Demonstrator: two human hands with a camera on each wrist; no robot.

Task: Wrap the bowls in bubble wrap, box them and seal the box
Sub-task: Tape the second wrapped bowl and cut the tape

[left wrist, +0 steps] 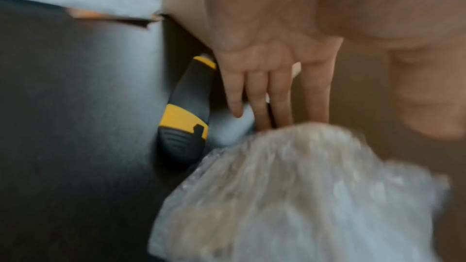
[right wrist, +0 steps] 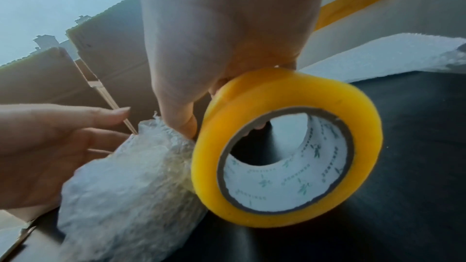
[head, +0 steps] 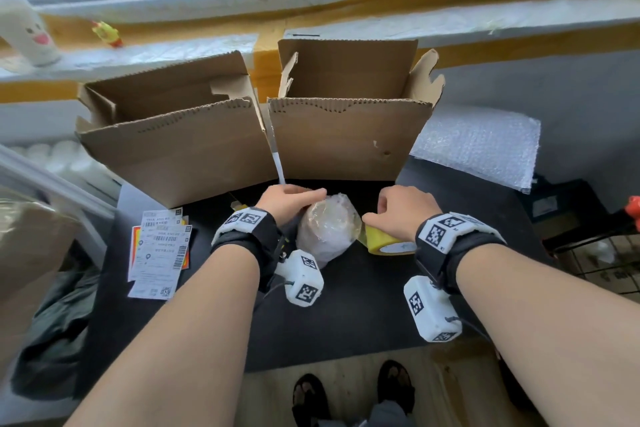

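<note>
A bowl wrapped in bubble wrap (head: 327, 232) lies on its side on the black table (head: 363, 308), in front of two open cardboard boxes. My left hand (head: 301, 198) rests on the bundle's far end with straight fingers (left wrist: 262, 95). My right hand (head: 388, 208) grips a yellow roll of tape (head: 384, 243) held against the bundle's right side. In the right wrist view the fingers go through the roll (right wrist: 277, 91) and the thumb presses the wrap (right wrist: 131, 186). The bowl itself shows only faintly through the wrap (left wrist: 302, 186).
The left box (head: 173, 142) and the right box (head: 346, 142) stand open behind the bundle. A black and yellow utility knife (left wrist: 184, 115) lies beside my left hand. A sheet of bubble wrap (head: 478, 149) lies at the right, shipping labels (head: 159, 250) at the left.
</note>
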